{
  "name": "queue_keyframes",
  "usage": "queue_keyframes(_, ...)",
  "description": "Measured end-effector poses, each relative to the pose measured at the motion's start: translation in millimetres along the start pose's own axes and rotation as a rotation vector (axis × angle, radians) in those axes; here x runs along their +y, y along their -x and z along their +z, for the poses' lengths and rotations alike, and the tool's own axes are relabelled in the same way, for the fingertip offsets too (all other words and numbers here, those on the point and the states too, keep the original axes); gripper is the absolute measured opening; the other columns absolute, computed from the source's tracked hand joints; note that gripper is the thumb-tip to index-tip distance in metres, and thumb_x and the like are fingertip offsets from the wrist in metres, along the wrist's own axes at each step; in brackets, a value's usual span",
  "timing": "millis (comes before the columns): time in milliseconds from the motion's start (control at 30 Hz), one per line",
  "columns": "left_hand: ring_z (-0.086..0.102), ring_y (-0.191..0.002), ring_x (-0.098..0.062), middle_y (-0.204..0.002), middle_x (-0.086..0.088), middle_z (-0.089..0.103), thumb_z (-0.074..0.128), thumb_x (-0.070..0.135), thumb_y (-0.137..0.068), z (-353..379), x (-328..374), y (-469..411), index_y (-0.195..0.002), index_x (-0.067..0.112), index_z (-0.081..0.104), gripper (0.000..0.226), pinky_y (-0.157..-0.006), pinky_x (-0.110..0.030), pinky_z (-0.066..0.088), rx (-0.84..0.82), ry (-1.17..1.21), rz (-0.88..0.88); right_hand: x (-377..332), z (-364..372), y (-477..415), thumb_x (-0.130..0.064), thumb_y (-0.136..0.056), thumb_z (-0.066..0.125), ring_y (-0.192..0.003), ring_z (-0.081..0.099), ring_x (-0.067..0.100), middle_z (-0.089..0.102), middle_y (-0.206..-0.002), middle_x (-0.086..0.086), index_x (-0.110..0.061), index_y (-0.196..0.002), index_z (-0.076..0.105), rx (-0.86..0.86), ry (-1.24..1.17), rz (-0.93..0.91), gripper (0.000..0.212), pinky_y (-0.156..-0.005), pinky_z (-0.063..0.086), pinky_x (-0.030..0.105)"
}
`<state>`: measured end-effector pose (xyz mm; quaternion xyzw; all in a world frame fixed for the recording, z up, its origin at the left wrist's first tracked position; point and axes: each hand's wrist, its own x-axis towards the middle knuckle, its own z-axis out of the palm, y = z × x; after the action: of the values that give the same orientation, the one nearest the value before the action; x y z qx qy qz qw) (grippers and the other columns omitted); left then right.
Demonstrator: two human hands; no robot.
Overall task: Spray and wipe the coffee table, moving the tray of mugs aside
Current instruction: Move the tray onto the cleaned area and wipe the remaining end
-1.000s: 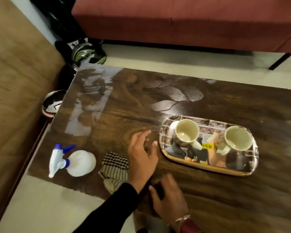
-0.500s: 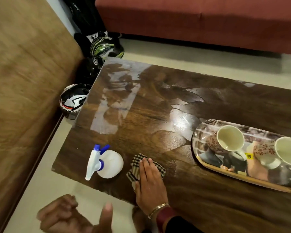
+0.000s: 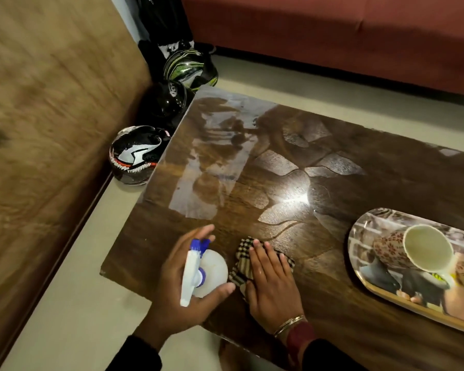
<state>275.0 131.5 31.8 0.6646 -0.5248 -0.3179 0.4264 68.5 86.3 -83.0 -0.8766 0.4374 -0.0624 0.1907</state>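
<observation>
The dark wooden coffee table (image 3: 346, 183) shines with wet streaks at its far left. On its near left corner stands a white spray bottle (image 3: 213, 270) with a blue and white trigger. My left hand (image 3: 174, 298) cups it, fingers behind and thumb in front. Just right of the bottle, my right hand (image 3: 271, 285) lies flat on a folded checked cloth (image 3: 243, 254), pressing it to the table. A printed oval tray (image 3: 370, 274) sits at the right edge of the view with a cream mug (image 3: 426, 250) on it; the tray's right part is cut off.
Three helmets lie on the floor off the table's far left corner: a white and black helmet (image 3: 134, 153), a black helmet (image 3: 166, 103) and a green helmet (image 3: 188, 68). A red sofa (image 3: 332, 30) runs along the back. A brown upholstered surface (image 3: 51, 129) fills the left.
My left hand has come up from below the table edge and closed around the spray bottle. My right hand stays on the cloth. The view has shifted, so the tray sits further right.
</observation>
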Motion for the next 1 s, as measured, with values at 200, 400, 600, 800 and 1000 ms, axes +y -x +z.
queue_keyframes(200,0.067,-0.106,-0.005,-0.112,0.03,0.064,0.068,0.045,-0.086,21.3,-20.6,-10.0,-0.118,0.049,0.056,0.034,-0.086,-0.008,0.05,0.191,-0.186,-0.033,2.8,2.7,-24.5,-0.039,-0.097,0.047,-0.157,0.021,0.023,0.027,-0.168,0.003,-0.013,-0.158,0.039,0.05,-0.025,0.012,0.067,-0.124,0.02,0.047)
queue_keyframes(400,0.071,-0.1,-0.004,-0.102,0.008,0.068,0.075,0.016,-0.081,22.4,-23.8,-21.0,-0.115,0.018,0.062,0.037,-0.085,-0.009,0.053,0.466,-0.201,0.125,-3.1,1.2,-92.7,-0.041,-0.099,0.043,-0.155,0.026,0.025,0.031,-0.167,0.005,-0.012,-0.156,0.041,0.051,-0.03,0.059,0.064,-0.125,0.02,0.049)
queue_keyframes(600,0.059,-0.085,0.024,-0.074,0.029,0.062,0.075,0.01,-0.08,-13.5,-21.9,-36.0,-0.097,0.033,0.058,0.033,-0.059,0.008,0.038,0.456,-0.194,-0.22,-9.6,3.2,-130.7,-0.04,-0.098,0.047,-0.156,0.023,0.025,0.031,-0.167,0.005,-0.012,-0.157,0.04,0.013,0.032,0.109,0.065,-0.127,0.016,0.047)
queue_keyframes(800,0.056,-0.06,-0.005,-0.069,0.025,0.047,0.076,0.02,-0.088,-34.7,-33.0,-38.4,-0.098,0.018,0.066,0.014,-0.054,-0.005,0.036,0.408,-0.299,-0.537,-23.7,-2.3,-136.8,-0.044,-0.099,0.036,-0.157,0.021,0.024,0.029,-0.168,0.004,-0.013,-0.157,0.038,-0.013,0.067,0.094,0.067,-0.127,0.015,0.048)
queue_keyframes(1000,0.056,-0.076,-0.008,-0.094,0.004,0.06,0.08,0.018,-0.084,-41.2,-33.2,-43.6,-0.12,0.005,0.067,0.041,-0.083,-0.025,0.044,0.384,-0.351,-0.606,-44.0,11.3,-168.7,-0.045,-0.097,0.047,-0.157,0.017,0.022,0.027,-0.169,0.002,-0.017,-0.159,0.034,-0.173,0.075,-0.495,0.069,-0.127,0.015,0.045)
